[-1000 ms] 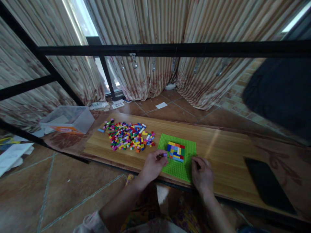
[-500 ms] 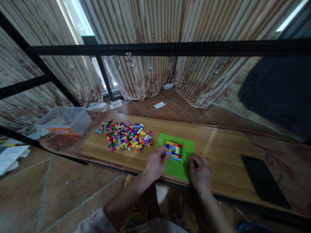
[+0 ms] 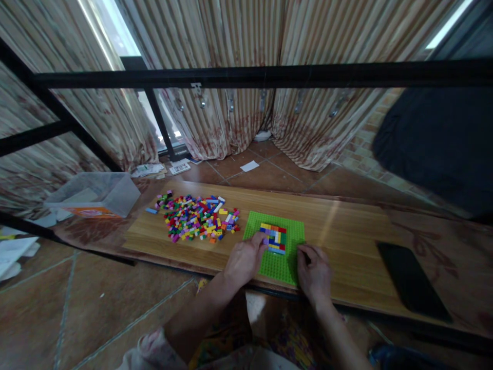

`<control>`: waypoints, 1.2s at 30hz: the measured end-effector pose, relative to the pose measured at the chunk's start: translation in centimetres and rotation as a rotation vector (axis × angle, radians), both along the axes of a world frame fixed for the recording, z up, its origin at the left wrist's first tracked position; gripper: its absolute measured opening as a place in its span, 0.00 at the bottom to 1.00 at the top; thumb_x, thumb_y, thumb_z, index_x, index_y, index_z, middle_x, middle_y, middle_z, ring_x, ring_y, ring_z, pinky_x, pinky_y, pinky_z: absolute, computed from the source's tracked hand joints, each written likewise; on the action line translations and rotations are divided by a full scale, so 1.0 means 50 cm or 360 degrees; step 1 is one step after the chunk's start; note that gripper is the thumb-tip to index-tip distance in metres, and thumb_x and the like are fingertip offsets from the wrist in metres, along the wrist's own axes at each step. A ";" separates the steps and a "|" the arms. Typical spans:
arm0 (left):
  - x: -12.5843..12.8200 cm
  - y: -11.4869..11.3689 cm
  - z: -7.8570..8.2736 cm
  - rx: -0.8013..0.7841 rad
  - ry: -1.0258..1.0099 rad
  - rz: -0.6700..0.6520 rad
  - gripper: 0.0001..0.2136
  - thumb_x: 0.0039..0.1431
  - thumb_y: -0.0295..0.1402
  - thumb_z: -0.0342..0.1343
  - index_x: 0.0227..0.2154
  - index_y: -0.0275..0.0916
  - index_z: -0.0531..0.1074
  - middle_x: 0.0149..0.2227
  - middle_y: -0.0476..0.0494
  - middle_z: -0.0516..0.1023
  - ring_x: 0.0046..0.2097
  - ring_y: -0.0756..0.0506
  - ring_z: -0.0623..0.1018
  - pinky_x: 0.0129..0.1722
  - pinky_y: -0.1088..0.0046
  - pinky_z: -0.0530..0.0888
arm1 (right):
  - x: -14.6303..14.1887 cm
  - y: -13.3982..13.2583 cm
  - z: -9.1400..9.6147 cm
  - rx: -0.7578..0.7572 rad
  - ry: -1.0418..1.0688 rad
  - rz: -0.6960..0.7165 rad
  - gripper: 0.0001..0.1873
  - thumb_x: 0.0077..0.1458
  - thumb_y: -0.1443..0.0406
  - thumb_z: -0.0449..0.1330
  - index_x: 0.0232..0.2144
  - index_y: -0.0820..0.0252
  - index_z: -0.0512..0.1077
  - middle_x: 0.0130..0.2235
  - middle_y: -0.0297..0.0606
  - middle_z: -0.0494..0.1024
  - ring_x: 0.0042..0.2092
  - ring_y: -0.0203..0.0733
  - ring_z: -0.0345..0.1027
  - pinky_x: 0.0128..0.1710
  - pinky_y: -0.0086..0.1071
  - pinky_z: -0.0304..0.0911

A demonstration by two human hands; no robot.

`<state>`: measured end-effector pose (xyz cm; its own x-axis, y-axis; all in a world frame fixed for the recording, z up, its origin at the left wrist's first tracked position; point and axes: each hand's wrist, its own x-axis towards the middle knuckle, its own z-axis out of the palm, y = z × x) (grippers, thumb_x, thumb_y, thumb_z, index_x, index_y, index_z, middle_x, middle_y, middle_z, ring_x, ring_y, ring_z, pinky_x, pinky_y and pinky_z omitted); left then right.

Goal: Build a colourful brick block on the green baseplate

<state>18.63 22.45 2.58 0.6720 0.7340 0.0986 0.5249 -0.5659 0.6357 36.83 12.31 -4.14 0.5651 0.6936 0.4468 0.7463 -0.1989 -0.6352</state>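
A green baseplate (image 3: pixel 287 267) lies on a wooden board (image 3: pixel 346 241), with a small multicoloured block of bricks (image 3: pixel 274 237) built on its far half. My left hand (image 3: pixel 242 259) has its fingers pinched on a small purple brick, pressed against the left edge of the built block. My right hand (image 3: pixel 314 272) rests with curled fingers on the baseplate's right front corner, holding it down. A pile of loose coloured bricks (image 3: pixel 196 217) lies on the board to the left of the plate.
A clear plastic box (image 3: pixel 94 192) stands at the board's far left. A black phone (image 3: pixel 410 280) lies on the board at right. A black metal frame bar (image 3: pixel 269 77) crosses above. Curtains hang behind, papers lie on the tiled floor.
My left hand has carried the purple brick rightwards, from beside the built block to touching its left edge. My right hand has stayed on the plate's corner.
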 end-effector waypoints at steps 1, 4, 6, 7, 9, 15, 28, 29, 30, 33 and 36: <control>-0.001 0.003 0.003 0.0061 -0.0001 -0.0012 0.09 0.67 0.34 0.47 0.46 0.44 0.69 0.41 0.47 0.79 0.42 0.46 0.78 0.43 0.72 0.73 | 0.000 0.000 0.001 0.0002 0.0003 -0.0003 0.18 0.59 0.58 0.51 0.34 0.62 0.77 0.39 0.47 0.77 0.42 0.48 0.68 0.46 0.43 0.64; -0.002 0.011 0.010 0.0272 -0.0057 -0.0009 0.09 0.66 0.35 0.49 0.44 0.43 0.73 0.44 0.46 0.77 0.46 0.45 0.75 0.49 0.68 0.71 | 0.000 0.000 0.001 0.0010 0.0003 0.0008 0.17 0.59 0.58 0.50 0.34 0.60 0.77 0.39 0.46 0.77 0.42 0.48 0.68 0.46 0.43 0.64; -0.002 0.013 0.009 0.0393 -0.0071 0.0021 0.10 0.65 0.35 0.50 0.44 0.44 0.75 0.44 0.45 0.76 0.47 0.44 0.73 0.51 0.65 0.69 | 0.000 0.000 0.001 0.0018 -0.0007 0.0020 0.17 0.59 0.59 0.50 0.34 0.60 0.77 0.38 0.46 0.77 0.42 0.48 0.68 0.45 0.43 0.64; 0.000 0.013 0.008 0.0439 -0.0070 0.0041 0.10 0.65 0.36 0.51 0.44 0.44 0.75 0.44 0.45 0.75 0.47 0.44 0.73 0.52 0.64 0.68 | 0.000 0.000 0.000 0.0018 -0.0012 0.0019 0.17 0.59 0.59 0.51 0.34 0.60 0.77 0.38 0.46 0.77 0.42 0.48 0.68 0.45 0.42 0.64; 0.005 0.012 0.004 0.0506 -0.0056 0.0078 0.10 0.64 0.37 0.52 0.43 0.46 0.76 0.45 0.45 0.75 0.47 0.43 0.72 0.51 0.62 0.67 | 0.000 0.001 0.000 0.0009 -0.0021 0.0009 0.17 0.59 0.59 0.51 0.34 0.61 0.77 0.38 0.46 0.77 0.41 0.48 0.68 0.45 0.42 0.64; 0.029 0.009 -0.007 0.0524 -0.0019 0.0138 0.11 0.64 0.39 0.51 0.43 0.48 0.77 0.46 0.45 0.74 0.48 0.42 0.70 0.51 0.59 0.64 | -0.001 0.002 0.001 -0.0004 -0.0027 0.0010 0.17 0.60 0.59 0.51 0.34 0.62 0.77 0.39 0.47 0.77 0.41 0.47 0.68 0.46 0.42 0.63; 0.050 0.008 -0.045 0.0646 -0.0007 0.0223 0.11 0.65 0.40 0.50 0.44 0.51 0.76 0.51 0.47 0.73 0.51 0.41 0.69 0.52 0.55 0.62 | 0.001 0.001 -0.006 0.0031 -0.0075 0.0004 0.16 0.60 0.60 0.52 0.33 0.62 0.77 0.39 0.47 0.77 0.42 0.47 0.68 0.46 0.42 0.64; 0.051 0.008 -0.047 0.0656 -0.0014 0.0230 0.11 0.65 0.40 0.50 0.45 0.51 0.76 0.51 0.47 0.74 0.51 0.41 0.69 0.52 0.55 0.63 | 0.001 0.001 -0.007 0.0041 -0.0079 -0.0001 0.16 0.60 0.60 0.52 0.33 0.62 0.77 0.39 0.47 0.77 0.42 0.47 0.68 0.46 0.42 0.64; 0.051 0.007 -0.049 0.0664 -0.0017 0.0233 0.11 0.65 0.39 0.50 0.45 0.51 0.76 0.51 0.47 0.73 0.51 0.41 0.69 0.52 0.54 0.63 | 0.002 0.001 -0.007 0.0046 -0.0084 -0.0004 0.16 0.60 0.60 0.52 0.33 0.62 0.77 0.39 0.47 0.77 0.42 0.47 0.68 0.46 0.42 0.64; 0.049 0.007 -0.049 0.0670 -0.0019 0.0226 0.11 0.64 0.39 0.52 0.47 0.50 0.74 0.52 0.47 0.73 0.51 0.41 0.69 0.54 0.53 0.62 | 0.002 0.002 -0.009 0.0049 -0.0081 -0.0005 0.16 0.60 0.60 0.52 0.33 0.63 0.77 0.39 0.47 0.77 0.42 0.47 0.68 0.46 0.42 0.65; 0.042 0.005 -0.046 0.0654 -0.0033 0.0212 0.13 0.62 0.38 0.54 0.50 0.48 0.72 0.53 0.46 0.73 0.53 0.40 0.68 0.56 0.52 0.61 | 0.003 0.002 -0.009 0.0037 -0.0069 0.0002 0.15 0.59 0.60 0.52 0.33 0.63 0.77 0.38 0.47 0.77 0.42 0.47 0.68 0.46 0.42 0.65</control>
<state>20.71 22.72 0.27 0.5688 0.7109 0.4136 0.5998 -0.7026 0.3828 36.96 12.41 -4.58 0.5441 0.6835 0.4867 0.7733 -0.1834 -0.6069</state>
